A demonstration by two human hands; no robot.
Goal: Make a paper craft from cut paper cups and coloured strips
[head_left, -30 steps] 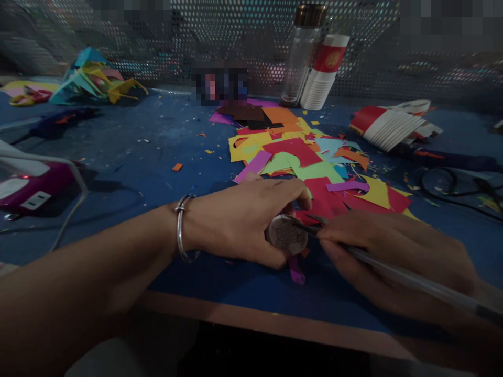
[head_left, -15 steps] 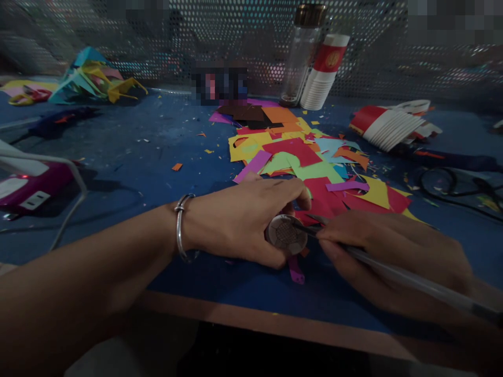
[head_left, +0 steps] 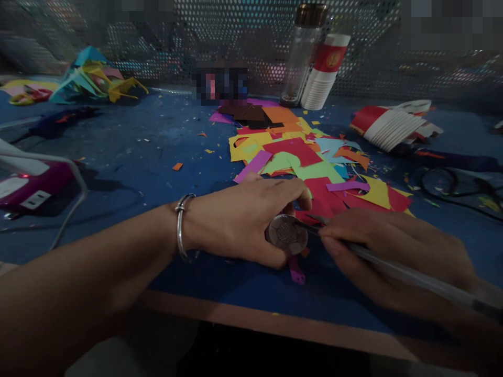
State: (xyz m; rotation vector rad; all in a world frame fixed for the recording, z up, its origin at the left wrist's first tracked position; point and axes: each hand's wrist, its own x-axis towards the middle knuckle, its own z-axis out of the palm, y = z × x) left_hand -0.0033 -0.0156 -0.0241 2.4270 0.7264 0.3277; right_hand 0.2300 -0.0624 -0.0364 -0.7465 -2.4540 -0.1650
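A round grey-brown disc (head_left: 288, 236) with dark lines drawn on it, rather like a turtle shell, sits low over the blue table. My left hand (head_left: 251, 222) grips its edge between thumb and fingers; the fingertips on the far side are partly hidden. From under the disc a purple paper strip (head_left: 297, 271) with two dark dots sticks out toward me. My right hand (head_left: 396, 256) is closed around a clear-barrelled pen (head_left: 412, 275), its dark tip at the disc's upper right. Coloured paper scraps (head_left: 322, 196) lie just beyond both hands.
Stacked paper cups (head_left: 320, 78) and a clear bottle (head_left: 301, 63) stand at the back by a perforated metal panel (head_left: 251, 31). Another cup stack (head_left: 393, 125) lies at right. On the left are a purple power strip (head_left: 43, 191), a cable, scissors (head_left: 31, 96) and a folded-paper heap (head_left: 90, 78).
My right hand and the pen have shifted slightly to the right, the tip moving along the disc's upper right part. My left hand and the disc stay in place.
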